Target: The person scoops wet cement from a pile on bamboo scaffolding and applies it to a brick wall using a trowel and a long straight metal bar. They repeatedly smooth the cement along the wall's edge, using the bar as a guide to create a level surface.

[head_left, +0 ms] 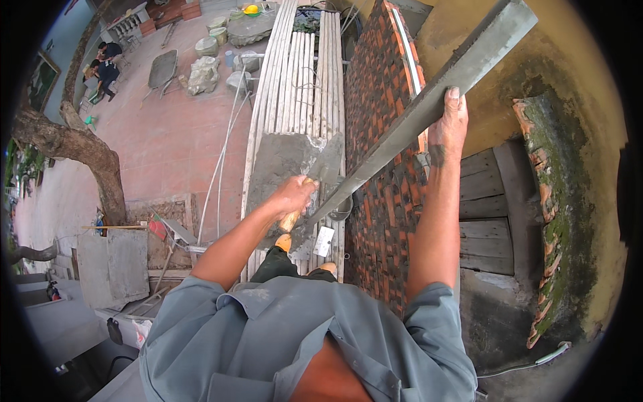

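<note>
My right hand (pixel 450 126) is closed round a long grey straightedge (pixel 429 110), thumb over its edge. The straightedge slants from the upper right down toward my left hand, beside the brick wall (pixel 385 177). In my left hand (pixel 293 195) is a wooden-handled tool (pixel 289 221); its working end cannot be made out. Under that hand lies a mortar-smeared board (pixel 271 157) on the scaffold poles. A small bucket (pixel 341 208) stands by the straightedge's lower end, partly hidden by it. Near my feet is a white rectangular piece (pixel 323 242).
Long pale scaffold poles (pixel 295 80) run away from me, with the brick wall close on their right. A mossy tiled ledge (pixel 559 187) juts from the yellow wall. At the left are a tree trunk (pixel 100 157), a wheelbarrow (pixel 162 70) and people (pixel 104 70) sitting farther off.
</note>
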`<act>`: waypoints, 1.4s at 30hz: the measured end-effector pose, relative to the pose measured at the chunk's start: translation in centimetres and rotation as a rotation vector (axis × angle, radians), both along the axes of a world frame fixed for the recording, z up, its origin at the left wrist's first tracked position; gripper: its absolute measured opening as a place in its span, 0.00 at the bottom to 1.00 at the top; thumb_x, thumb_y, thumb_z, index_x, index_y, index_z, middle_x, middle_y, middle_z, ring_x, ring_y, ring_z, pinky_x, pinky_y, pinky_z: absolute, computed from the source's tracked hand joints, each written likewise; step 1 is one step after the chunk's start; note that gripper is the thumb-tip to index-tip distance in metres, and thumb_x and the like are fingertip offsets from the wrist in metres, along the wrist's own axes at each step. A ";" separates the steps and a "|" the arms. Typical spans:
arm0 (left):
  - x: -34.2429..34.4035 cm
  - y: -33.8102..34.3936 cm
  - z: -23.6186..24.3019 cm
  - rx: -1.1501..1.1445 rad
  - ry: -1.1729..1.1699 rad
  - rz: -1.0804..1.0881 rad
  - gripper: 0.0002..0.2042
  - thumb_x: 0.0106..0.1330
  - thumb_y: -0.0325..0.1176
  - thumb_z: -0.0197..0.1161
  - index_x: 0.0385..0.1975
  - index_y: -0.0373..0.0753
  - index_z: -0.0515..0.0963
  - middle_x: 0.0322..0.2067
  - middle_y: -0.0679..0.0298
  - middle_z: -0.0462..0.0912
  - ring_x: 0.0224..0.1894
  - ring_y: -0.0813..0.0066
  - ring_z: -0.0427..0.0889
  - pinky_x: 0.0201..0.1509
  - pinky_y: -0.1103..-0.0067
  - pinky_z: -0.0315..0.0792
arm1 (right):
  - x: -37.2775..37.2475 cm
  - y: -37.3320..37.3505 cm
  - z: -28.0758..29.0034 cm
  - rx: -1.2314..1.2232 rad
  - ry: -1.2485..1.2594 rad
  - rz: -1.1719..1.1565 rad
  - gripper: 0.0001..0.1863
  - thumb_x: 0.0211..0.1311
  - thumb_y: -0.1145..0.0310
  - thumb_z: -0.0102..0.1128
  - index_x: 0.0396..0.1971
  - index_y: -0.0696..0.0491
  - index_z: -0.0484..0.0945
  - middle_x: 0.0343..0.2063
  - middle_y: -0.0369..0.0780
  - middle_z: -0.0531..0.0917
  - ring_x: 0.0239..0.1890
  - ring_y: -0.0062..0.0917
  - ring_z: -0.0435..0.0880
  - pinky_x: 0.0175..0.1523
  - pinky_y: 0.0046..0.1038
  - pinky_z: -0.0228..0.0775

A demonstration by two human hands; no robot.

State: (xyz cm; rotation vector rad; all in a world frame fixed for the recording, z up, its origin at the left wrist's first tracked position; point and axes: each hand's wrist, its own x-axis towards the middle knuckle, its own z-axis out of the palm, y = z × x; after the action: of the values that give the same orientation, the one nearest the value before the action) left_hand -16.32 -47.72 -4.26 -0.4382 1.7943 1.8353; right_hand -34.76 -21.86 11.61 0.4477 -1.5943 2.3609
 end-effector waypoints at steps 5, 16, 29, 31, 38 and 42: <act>0.7 4.7 2.0 0.136 -0.089 0.020 0.12 0.76 0.41 0.56 0.41 0.37 0.71 0.23 0.66 0.72 0.18 0.79 0.71 0.21 0.78 0.71 | -0.9 -1.0 -0.8 0.046 0.008 -0.052 0.27 0.73 0.49 0.62 0.58 0.55 0.71 0.43 0.35 0.80 0.42 0.21 0.79 0.47 0.29 0.76; -12.7 0.0 34.4 0.274 0.776 -0.141 0.15 0.79 0.45 0.52 0.38 0.39 0.73 0.22 0.67 0.74 0.15 0.81 0.72 0.16 0.81 0.70 | -1.5 -4.6 -0.8 -0.001 0.032 0.109 0.27 0.76 0.57 0.60 0.63 0.59 0.69 0.56 0.37 0.78 0.56 0.22 0.74 0.65 0.27 0.64; -15.0 0.2 35.2 0.437 0.987 -0.026 0.19 0.79 0.50 0.52 0.33 0.40 0.75 0.21 0.65 0.77 0.16 0.74 0.76 0.15 0.75 0.74 | -2.0 -4.8 -0.4 0.051 0.033 0.060 0.27 0.75 0.52 0.60 0.59 0.58 0.70 0.50 0.36 0.79 0.51 0.21 0.75 0.60 0.27 0.67; -15.7 0.6 34.7 0.469 0.975 -0.085 0.18 0.79 0.48 0.52 0.33 0.40 0.75 0.22 0.64 0.78 0.16 0.74 0.77 0.15 0.75 0.74 | -2.1 -5.3 -0.7 0.005 0.046 0.108 0.25 0.75 0.53 0.60 0.58 0.58 0.71 0.49 0.36 0.79 0.50 0.21 0.75 0.59 0.28 0.68; -6.2 3.0 10.3 0.534 0.325 -0.003 0.16 0.79 0.46 0.49 0.35 0.39 0.72 0.21 0.65 0.73 0.16 0.77 0.74 0.15 0.76 0.72 | -3.3 -2.6 -1.7 0.007 0.012 0.030 0.30 0.72 0.48 0.63 0.60 0.57 0.71 0.51 0.40 0.80 0.52 0.29 0.80 0.61 0.36 0.74; -1.2 4.3 -3.3 0.349 -0.093 0.010 0.16 0.79 0.47 0.48 0.35 0.41 0.71 0.22 0.67 0.72 0.16 0.77 0.71 0.16 0.75 0.71 | -2.6 -0.8 -1.7 0.017 -0.039 -0.078 0.33 0.71 0.47 0.64 0.63 0.57 0.71 0.52 0.39 0.80 0.54 0.30 0.79 0.61 0.36 0.73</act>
State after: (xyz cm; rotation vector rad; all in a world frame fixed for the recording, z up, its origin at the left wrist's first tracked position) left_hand -17.55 -43.42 -7.55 -0.3902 1.3755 2.0470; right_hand -37.35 -22.62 9.92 0.3384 -1.6205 2.3137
